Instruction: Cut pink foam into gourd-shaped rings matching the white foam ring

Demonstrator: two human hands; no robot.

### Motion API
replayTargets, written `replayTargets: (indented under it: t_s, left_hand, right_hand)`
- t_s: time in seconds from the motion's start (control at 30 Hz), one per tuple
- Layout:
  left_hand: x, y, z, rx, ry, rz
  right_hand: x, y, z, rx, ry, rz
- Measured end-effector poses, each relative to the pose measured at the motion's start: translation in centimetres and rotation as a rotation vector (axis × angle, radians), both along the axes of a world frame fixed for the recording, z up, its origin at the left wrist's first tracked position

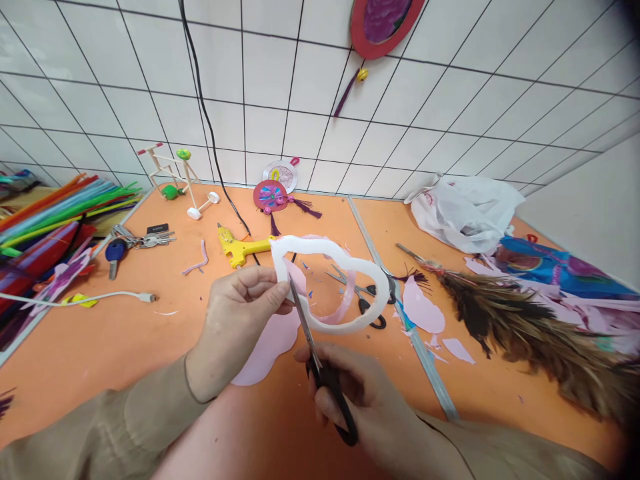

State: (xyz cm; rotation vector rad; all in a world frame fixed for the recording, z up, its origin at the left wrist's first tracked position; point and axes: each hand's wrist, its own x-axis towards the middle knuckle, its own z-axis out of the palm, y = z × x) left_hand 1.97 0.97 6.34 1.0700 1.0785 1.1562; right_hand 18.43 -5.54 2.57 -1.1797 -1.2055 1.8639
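Observation:
Between the thumb and fingers of my left hand [243, 320] is the left end of a white curvy-edged foam frame [370, 267], held up above the table. My right hand [355, 393] grips black-handled scissors [327, 383], whose blades point up and left against the frame's inner edge, close to my left thumb. Through and behind the frame, a pink ring-shaped piece [345, 300] and a second pair of scissors [367, 307] lie on the table. A pink rounded sheet [270, 350] lies below my left hand, partly covered by it.
A yellow glue gun [240, 248] lies behind my left hand, its black cord running up the wall. Left are keys [143, 239], pipe cleaners [60, 207], a white cable [100, 298] and a stick model [177, 177]. Right are pink scraps [423, 307], a feather duster [480, 307] and a plastic bag [463, 210].

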Motion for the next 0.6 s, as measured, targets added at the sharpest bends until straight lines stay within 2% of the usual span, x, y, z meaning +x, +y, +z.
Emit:
replayTargets:
  t_s: [0.3, 0.6]
  left_hand:
    - [-0.1, 0.0, -0.2, -0.006, 0.001, 0.014]
    - [-0.2, 0.2, 0.1, -0.010, -0.005, 0.040]
  right_hand:
    - [0.2, -0.1, -0.2, 0.007, -0.024, 0.005]
    - [0.3, 0.5, 2.2, -0.093, -0.033, 0.036]
